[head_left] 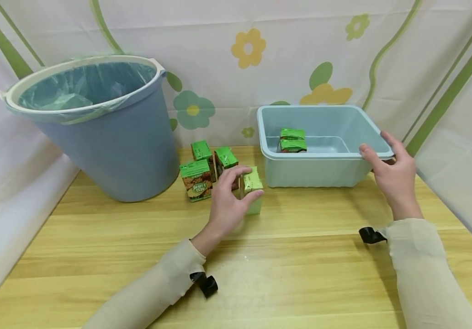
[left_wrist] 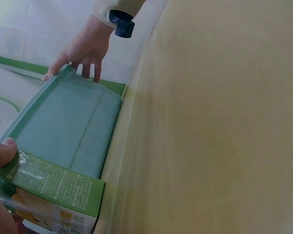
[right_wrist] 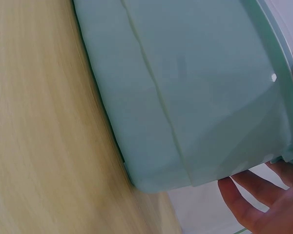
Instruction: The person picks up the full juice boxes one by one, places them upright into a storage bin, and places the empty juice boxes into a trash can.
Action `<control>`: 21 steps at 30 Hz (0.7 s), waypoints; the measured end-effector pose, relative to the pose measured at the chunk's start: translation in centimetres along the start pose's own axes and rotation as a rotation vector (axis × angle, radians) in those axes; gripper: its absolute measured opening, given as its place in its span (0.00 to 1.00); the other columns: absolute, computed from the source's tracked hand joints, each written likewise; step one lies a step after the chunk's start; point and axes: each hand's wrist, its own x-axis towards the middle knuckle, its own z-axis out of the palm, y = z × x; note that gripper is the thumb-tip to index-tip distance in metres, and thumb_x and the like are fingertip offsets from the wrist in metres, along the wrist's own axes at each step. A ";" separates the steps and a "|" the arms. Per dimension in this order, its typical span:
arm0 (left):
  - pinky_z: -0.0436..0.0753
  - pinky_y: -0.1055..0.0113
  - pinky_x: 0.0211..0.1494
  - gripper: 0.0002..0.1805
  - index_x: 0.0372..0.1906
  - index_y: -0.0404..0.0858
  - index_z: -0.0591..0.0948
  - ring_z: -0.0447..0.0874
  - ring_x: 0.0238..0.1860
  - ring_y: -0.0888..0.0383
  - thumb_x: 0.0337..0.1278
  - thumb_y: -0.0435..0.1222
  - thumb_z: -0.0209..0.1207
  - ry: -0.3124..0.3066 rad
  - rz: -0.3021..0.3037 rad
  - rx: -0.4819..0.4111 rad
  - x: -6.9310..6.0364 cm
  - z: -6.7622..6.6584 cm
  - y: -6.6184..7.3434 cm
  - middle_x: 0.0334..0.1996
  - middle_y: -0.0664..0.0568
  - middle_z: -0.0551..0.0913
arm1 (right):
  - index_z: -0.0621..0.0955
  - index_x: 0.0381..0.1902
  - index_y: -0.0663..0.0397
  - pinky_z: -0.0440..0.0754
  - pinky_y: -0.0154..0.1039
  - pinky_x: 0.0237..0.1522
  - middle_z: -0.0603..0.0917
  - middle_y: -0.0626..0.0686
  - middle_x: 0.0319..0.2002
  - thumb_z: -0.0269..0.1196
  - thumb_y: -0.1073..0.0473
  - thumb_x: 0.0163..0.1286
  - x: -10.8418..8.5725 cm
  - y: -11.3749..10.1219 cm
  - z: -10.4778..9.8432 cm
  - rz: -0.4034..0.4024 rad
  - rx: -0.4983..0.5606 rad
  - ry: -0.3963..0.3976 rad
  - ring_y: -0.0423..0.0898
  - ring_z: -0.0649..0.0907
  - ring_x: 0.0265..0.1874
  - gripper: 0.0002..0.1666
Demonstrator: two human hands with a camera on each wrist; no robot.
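Observation:
My left hand [head_left: 226, 208] pinches a small light green carton [head_left: 254, 180] between thumb and fingers. The carton stands on the table just left of a pale blue plastic tub [head_left: 310, 171]. In the left wrist view, printed text covers one face of the carton [left_wrist: 58, 183], and the thumb lies at its edge. My right hand [head_left: 398, 183] grips the tub's right end, its thumb over the rim and fingers against the outside. Two green-topped boxes [head_left: 293, 145] sit inside the tub at its left. Beside my left hand stand three green-topped boxes [head_left: 196, 183] with food pictures, partly overlapping.
A large blue bucket [head_left: 112, 146] with a white rim and a clear liner stands at the back left. Behind everything hangs a white curtain [head_left: 215, 45] with flower prints. The wooden table [head_left: 285, 269] extends in front of the tub.

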 end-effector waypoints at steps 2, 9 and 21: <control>0.80 0.44 0.68 0.30 0.64 0.40 0.82 0.80 0.66 0.49 0.56 0.36 0.78 -0.012 -0.010 -0.012 0.1 -0.2 -0.1 0.64 0.47 0.82 | 0.62 0.84 0.33 0.81 0.16 0.41 0.63 0.61 0.81 0.67 0.40 0.74 0.0 -0.1 0.0 -0.001 -0.003 0.001 0.32 0.77 0.49 0.46; 0.82 0.44 0.63 0.34 0.65 0.44 0.81 0.78 0.58 0.48 0.52 0.41 0.81 -0.041 -0.106 -0.026 0.2 -0.5 0.2 0.61 0.49 0.80 | 0.62 0.84 0.32 0.81 0.16 0.41 0.63 0.60 0.81 0.67 0.40 0.74 0.0 -0.2 0.1 -0.001 -0.009 0.002 0.32 0.77 0.49 0.46; 0.85 0.43 0.60 0.28 0.57 0.42 0.83 0.78 0.55 0.42 0.50 0.37 0.81 0.011 -0.086 -0.002 0.2 -0.1 0.4 0.57 0.44 0.74 | 0.62 0.84 0.33 0.80 0.15 0.41 0.64 0.58 0.80 0.67 0.41 0.74 0.0 0.0 0.0 -0.003 -0.004 0.005 0.32 0.77 0.49 0.46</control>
